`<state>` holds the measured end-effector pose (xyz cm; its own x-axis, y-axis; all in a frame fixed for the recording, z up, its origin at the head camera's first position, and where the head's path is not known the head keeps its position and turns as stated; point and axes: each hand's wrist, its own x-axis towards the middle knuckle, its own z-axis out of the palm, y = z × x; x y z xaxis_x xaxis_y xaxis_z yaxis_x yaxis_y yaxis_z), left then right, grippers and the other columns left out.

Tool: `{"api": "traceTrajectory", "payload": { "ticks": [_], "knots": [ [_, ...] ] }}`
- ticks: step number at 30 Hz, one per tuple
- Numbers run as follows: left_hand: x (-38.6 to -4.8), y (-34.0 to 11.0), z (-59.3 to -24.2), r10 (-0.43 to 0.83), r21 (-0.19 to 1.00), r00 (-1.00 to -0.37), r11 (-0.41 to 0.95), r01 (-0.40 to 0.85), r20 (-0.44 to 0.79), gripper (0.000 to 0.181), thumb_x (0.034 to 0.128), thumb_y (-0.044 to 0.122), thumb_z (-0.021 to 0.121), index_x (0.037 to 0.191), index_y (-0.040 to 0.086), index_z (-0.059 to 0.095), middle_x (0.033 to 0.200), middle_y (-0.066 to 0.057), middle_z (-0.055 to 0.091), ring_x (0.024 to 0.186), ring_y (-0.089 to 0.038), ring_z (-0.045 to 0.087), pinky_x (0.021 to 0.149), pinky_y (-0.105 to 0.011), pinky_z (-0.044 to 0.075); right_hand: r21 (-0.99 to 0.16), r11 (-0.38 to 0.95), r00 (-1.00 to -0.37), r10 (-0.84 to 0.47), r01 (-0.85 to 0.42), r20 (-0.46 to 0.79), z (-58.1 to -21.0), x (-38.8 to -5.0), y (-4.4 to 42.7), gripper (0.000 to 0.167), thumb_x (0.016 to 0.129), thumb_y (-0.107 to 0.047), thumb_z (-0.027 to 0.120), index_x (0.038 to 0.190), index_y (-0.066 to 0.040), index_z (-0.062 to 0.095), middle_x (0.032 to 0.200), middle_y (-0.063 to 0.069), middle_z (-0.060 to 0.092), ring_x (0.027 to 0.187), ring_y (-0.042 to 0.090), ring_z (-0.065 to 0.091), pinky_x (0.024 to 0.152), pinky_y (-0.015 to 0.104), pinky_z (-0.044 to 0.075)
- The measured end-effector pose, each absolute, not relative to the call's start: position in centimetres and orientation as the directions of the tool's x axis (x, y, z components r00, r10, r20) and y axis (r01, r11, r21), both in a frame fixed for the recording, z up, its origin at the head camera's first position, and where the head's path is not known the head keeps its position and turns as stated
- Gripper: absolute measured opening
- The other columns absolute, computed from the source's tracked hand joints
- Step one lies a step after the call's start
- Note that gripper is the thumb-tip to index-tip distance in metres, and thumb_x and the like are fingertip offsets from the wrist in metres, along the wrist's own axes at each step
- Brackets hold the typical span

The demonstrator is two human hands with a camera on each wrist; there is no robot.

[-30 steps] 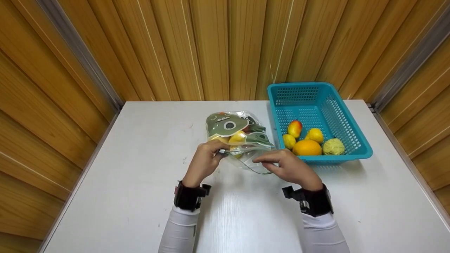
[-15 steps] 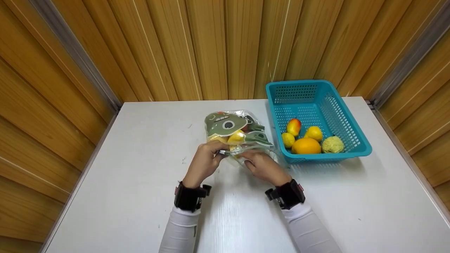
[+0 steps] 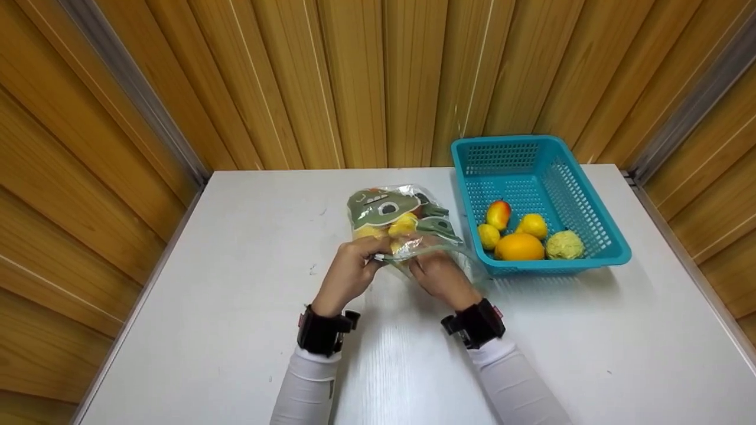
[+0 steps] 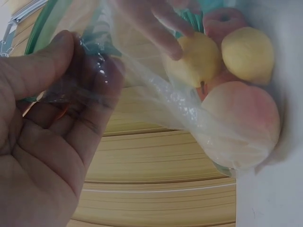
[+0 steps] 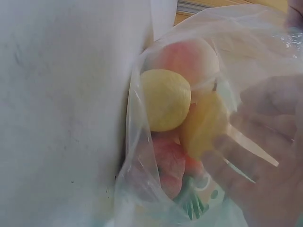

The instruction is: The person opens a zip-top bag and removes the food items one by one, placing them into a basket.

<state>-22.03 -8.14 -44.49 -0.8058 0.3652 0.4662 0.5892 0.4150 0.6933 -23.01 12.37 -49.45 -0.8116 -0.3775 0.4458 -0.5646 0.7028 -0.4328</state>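
Observation:
A clear zip bag (image 3: pixel 384 206) with a green cartoon print lies on the white table. My left hand (image 3: pixel 348 271) pinches its near edge between thumb and fingers, by the zip slider. My right hand (image 3: pixel 443 274) reaches into the mouth of the bag. Through the plastic, its extended fingers (image 5: pixel 232 156) touch a yellow pear (image 5: pixel 203 123). Around that pear in the bag are a pale yellow round fruit (image 5: pixel 165 100), a pink peach (image 4: pixel 241 125) and a red fruit (image 4: pixel 225 21). In the head view, the right fingertips are partly covered by the bag.
Right of the bag stands a teal basket (image 3: pixel 593 200). In its near end lie an orange oval fruit (image 3: pixel 520 247), a red-yellow mango (image 3: pixel 498 215), two yellow fruits (image 3: pixel 533 226) and a bumpy pale green fruit (image 3: pixel 565 245). Wooden panels (image 3: pixel 354 82) rise behind the table.
My right hand has moved left from the bag's right edge and in through its mouth, among the fruit. The left hand has kept its pinch on the bag's edge.

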Motion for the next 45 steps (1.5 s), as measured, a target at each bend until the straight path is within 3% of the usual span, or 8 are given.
{"api": "traceTrajectory", "payload": {
  "ticks": [7, 13, 20, 28, 32, 37, 40, 45],
  "knots": [
    [-21.8, -8.0, -44.4, 0.365, 0.697, -0.817, 0.430, 0.574, 0.448, 0.016, 0.0835, -0.010, 0.073, 0.087, 0.005, 0.077, 0.090, -0.004, 0.073, 0.086, -0.012, 0.065, 0.079, -0.032, 0.057, -0.281, 0.705, -0.697, -0.410, -0.651, 0.588, -50.2, -23.6, 12.3, 0.049, 0.096, -0.010, 0.069, 0.140, 0.007, 0.056, 0.144, 0.023, 0.057, 0.132, 0.041, 0.053, 0.112, 0.052, 0.041],
    [-21.9, -7.9, -44.6, 0.379, 0.680, -0.800, 0.426, 0.597, 0.464, 0.015, 0.0833, -0.010, 0.073, 0.087, 0.005, 0.077, 0.088, -0.004, 0.072, 0.085, -0.015, 0.065, 0.079, -0.033, 0.057, -0.276, 0.689, -0.685, -0.431, -0.670, 0.588, -50.4, -23.8, 12.5, 0.049, 0.099, -0.010, 0.066, 0.143, 0.008, 0.054, 0.148, 0.026, 0.053, 0.135, 0.040, 0.052, 0.113, 0.051, 0.041],
    [-21.9, -7.9, -44.5, 0.380, 0.673, -0.794, 0.425, 0.605, 0.474, 0.016, 0.0834, -0.011, 0.072, 0.088, 0.003, 0.078, 0.090, -0.007, 0.073, 0.087, -0.019, 0.069, 0.081, -0.034, 0.058, -0.206, 0.728, -0.658, -0.413, -0.654, 0.630, -50.4, -24.0, 12.5, 0.053, 0.093, -0.011, 0.072, 0.138, 0.011, 0.056, 0.138, 0.032, 0.053, 0.125, 0.046, 0.055, 0.105, 0.055, 0.047],
    [-21.9, -7.8, -44.6, 0.382, 0.677, -0.797, 0.425, 0.600, 0.467, 0.012, 0.0852, -0.009, 0.073, 0.090, 0.002, 0.078, 0.097, -0.009, 0.076, 0.093, -0.023, 0.071, 0.086, -0.036, 0.058, -0.202, 0.770, -0.676, -0.364, -0.605, 0.641, -50.7, -23.9, 12.5, 0.050, 0.089, -0.009, 0.074, 0.132, 0.011, 0.058, 0.128, 0.041, 0.050, 0.115, 0.054, 0.053, 0.095, 0.061, 0.050],
    [-21.9, -7.8, -44.6, 0.385, 0.675, -0.794, 0.422, 0.605, 0.470, 0.012, 0.0854, -0.008, 0.073, 0.088, 0.002, 0.077, 0.098, -0.009, 0.076, 0.095, -0.022, 0.071, 0.086, -0.036, 0.058, -0.231, 0.789, -0.680, -0.293, -0.569, 0.672, -50.7, -24.4, 12.6, 0.050, 0.081, -0.004, 0.078, 0.124, 0.011, 0.059, 0.120, 0.033, 0.052, 0.106, 0.044, 0.056, 0.090, 0.054, 0.053],
    [-21.8, -7.8, -44.6, 0.387, 0.671, -0.789, 0.419, 0.612, 0.478, 0.015, 0.0846, -0.011, 0.072, 0.087, 0.003, 0.076, 0.093, -0.006, 0.075, 0.091, -0.018, 0.069, 0.084, -0.034, 0.058, -0.168, 0.832, -0.690, -0.306, -0.529, 0.656, -50.9, -24.6, 13.1, 0.059, 0.075, -0.004, 0.080, 0.129, 0.008, 0.060, 0.119, 0.026, 0.061, 0.107, 0.039, 0.060, 0.094, 0.050, 0.052],
    [-21.9, -7.8, -44.7, 0.386, 0.669, -0.786, 0.415, 0.616, 0.483, 0.016, 0.0841, -0.012, 0.071, 0.086, 0.003, 0.076, 0.091, -0.006, 0.074, 0.089, -0.016, 0.068, 0.083, -0.034, 0.058, -0.168, 0.841, -0.728, -0.326, -0.515, 0.603, -50.9, -24.6, 13.5, 0.058, 0.079, -0.007, 0.079, 0.132, 0.005, 0.061, 0.124, 0.023, 0.064, 0.114, 0.038, 0.060, 0.100, 0.049, 0.050],
    [-21.9, -7.8, -44.7, 0.386, 0.665, -0.783, 0.417, 0.619, 0.487, 0.017, 0.0838, -0.013, 0.070, 0.087, 0.003, 0.076, 0.091, -0.007, 0.074, 0.088, -0.018, 0.068, 0.082, -0.034, 0.058, -0.333, 0.839, -0.872, -0.290, -0.430, 0.395, -50.2, -24.3, 14.0, 0.056, 0.086, -0.011, 0.075, 0.138, 0.004, 0.059, 0.134, 0.025, 0.062, 0.125, 0.040, 0.057, 0.109, 0.049, 0.045]
  ]
}}
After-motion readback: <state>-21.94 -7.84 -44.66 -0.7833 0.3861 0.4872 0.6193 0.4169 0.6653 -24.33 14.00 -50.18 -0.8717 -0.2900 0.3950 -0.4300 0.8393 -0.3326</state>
